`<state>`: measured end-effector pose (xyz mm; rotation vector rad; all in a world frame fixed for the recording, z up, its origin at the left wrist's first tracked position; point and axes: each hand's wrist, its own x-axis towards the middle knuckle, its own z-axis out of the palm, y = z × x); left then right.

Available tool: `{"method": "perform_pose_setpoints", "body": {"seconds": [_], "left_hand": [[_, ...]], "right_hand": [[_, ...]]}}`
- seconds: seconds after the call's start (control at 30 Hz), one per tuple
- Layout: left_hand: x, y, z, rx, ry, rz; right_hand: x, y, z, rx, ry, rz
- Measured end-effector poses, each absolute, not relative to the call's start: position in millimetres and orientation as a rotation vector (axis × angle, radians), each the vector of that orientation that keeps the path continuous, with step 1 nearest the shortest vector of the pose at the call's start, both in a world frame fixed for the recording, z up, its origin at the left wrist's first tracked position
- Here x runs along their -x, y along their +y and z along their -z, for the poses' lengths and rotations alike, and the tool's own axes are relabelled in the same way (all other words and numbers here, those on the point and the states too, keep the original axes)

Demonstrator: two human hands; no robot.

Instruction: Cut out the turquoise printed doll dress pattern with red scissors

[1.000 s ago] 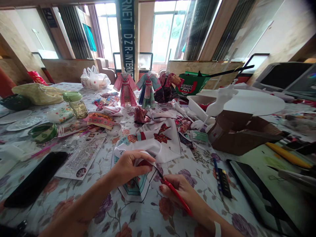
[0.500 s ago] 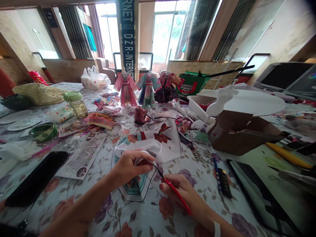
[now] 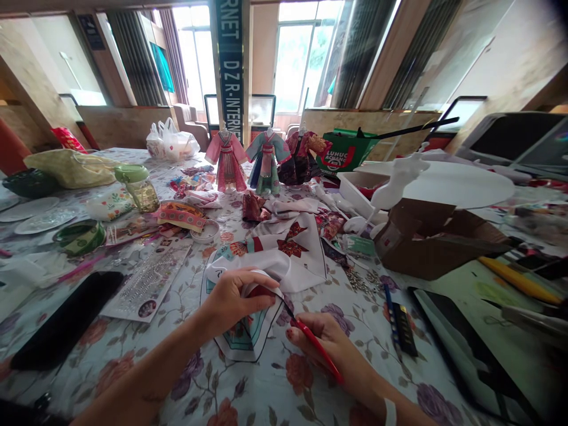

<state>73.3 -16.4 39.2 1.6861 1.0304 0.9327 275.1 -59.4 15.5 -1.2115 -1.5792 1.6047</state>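
Observation:
A white printed cloth (image 3: 242, 349) with black border lines and teal and red patterns lies partly folded before me. My left hand (image 3: 239, 299) pinches its edge between thumb and fingers, lifting it slightly. In my right hand (image 3: 322, 343) is a slim red-handled tool (image 3: 317, 346) with a dark, narrow tip; its exact kind is unclear. That tip meets the cloth's edge just right of my left fingertips. Behind my hands spreads more of the white cloth, bearing a dark red bow-like print (image 3: 293, 239).
Three small dressed figures, one in a pink robe (image 3: 225, 163), stand at the back. To the right are a cardboard box (image 3: 426, 245), small metallic bits (image 3: 361, 281) and a dark tablet (image 3: 465, 355). A black phone-like slab (image 3: 66, 319) and a gem sticker sheet (image 3: 148, 284) lie left.
Almost nothing differs. Both hands keep their hold, and the tool's tip stays at the cloth edge; the view has shifted very slightly.

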Motion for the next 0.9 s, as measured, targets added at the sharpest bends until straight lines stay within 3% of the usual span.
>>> {"method": "perform_pose_setpoints", "body": {"seconds": [0.9], "left_hand": [[-75.2,-18.8,-38.4,-1.695,0.988,-0.91]], "right_hand": [[-272.8,-60.2,-15.5,1.149,-1.491,-1.796]]}}
